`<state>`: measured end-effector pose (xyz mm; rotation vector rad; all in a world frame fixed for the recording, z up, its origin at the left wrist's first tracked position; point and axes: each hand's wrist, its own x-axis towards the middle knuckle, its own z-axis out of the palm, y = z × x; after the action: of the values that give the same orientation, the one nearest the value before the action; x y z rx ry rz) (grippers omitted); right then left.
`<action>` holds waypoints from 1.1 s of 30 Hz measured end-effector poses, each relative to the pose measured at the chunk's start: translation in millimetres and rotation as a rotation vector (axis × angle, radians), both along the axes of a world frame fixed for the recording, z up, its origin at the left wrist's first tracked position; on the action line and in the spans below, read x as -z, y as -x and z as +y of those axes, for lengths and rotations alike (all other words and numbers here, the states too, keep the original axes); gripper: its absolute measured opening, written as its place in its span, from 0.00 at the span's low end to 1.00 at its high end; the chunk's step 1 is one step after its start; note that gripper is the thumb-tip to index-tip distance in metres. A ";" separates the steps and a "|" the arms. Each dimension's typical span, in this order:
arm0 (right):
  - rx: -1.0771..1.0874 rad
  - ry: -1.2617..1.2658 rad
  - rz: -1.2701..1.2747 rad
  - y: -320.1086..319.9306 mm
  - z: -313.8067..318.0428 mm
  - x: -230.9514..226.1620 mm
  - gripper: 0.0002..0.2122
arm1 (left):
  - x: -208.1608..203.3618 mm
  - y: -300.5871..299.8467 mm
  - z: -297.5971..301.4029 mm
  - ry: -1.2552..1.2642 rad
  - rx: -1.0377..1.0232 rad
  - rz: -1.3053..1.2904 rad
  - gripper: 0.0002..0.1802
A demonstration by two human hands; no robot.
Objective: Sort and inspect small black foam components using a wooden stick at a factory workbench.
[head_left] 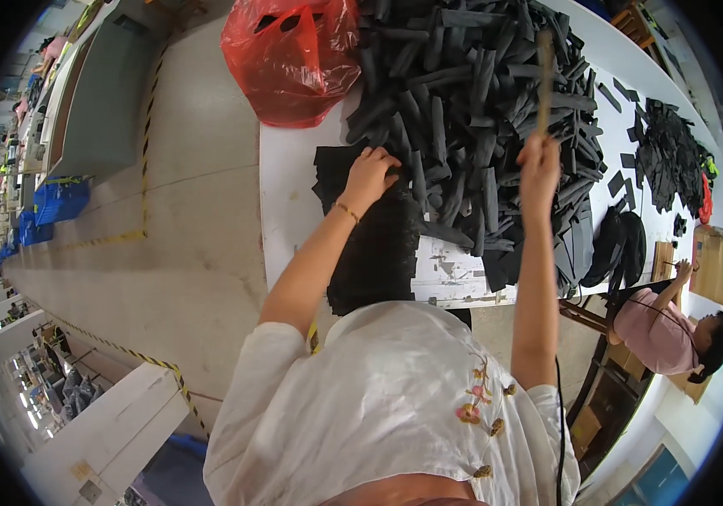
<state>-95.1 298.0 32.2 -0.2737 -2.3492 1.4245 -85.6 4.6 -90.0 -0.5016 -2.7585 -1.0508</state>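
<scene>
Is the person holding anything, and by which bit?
Yes: the right hand grips a thin, light-brown stick by its near end. The left hand lies open on black material, with nothing visibly gripped.

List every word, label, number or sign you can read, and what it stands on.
No text can be read.
Red bag: no lettering I can make out.
Black strips: none either.
Tan patch on the white panel, lower left: too small to tell whether it bears writing.
</scene>
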 end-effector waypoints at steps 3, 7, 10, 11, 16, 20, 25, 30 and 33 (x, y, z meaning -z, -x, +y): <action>-0.189 0.035 -0.129 -65.3 -0.4 49.8 0.04 | 10.9 16.0 -1.5 0.241 0.205 -0.111 0.06; -0.249 -0.202 -0.326 -125.9 5.4 54.8 0.05 | 1.0 22.0 -10.3 0.145 0.233 -0.155 0.06; -0.375 -0.449 -0.308 -140.4 6.6 38.4 0.08 | -10.6 20.2 -16.4 0.024 0.233 -0.147 0.06; -0.374 -0.448 -0.308 -142.3 6.7 38.0 0.08 | -15.1 18.2 -17.9 0.011 0.240 -0.147 0.07; -0.443 -0.580 -0.287 -143.2 8.4 38.0 0.08 | -32.4 8.9 -21.6 0.000 0.229 -0.115 0.07; -0.494 -0.419 -0.373 -128.1 -30.1 38.6 0.11 | -51.3 -21.1 5.7 0.018 0.267 0.020 0.06; -0.487 0.038 -0.330 -133.1 -72.4 65.1 0.12 | -92.5 -64.0 27.6 -0.438 -0.312 0.294 0.35; -0.483 -0.088 -0.252 -153.1 -107.4 68.5 0.07 | -41.3 -93.7 40.5 -2.015 -0.376 -0.897 0.14; -0.428 -0.228 -0.199 -156.6 -118.6 72.5 0.06 | -45.2 -88.7 46.1 -2.025 -0.486 -0.790 0.14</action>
<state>61.5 179.4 -40.2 0.1691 -2.8302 1.3336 3.0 50.6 -44.8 0.9035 -0.5739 -3.0706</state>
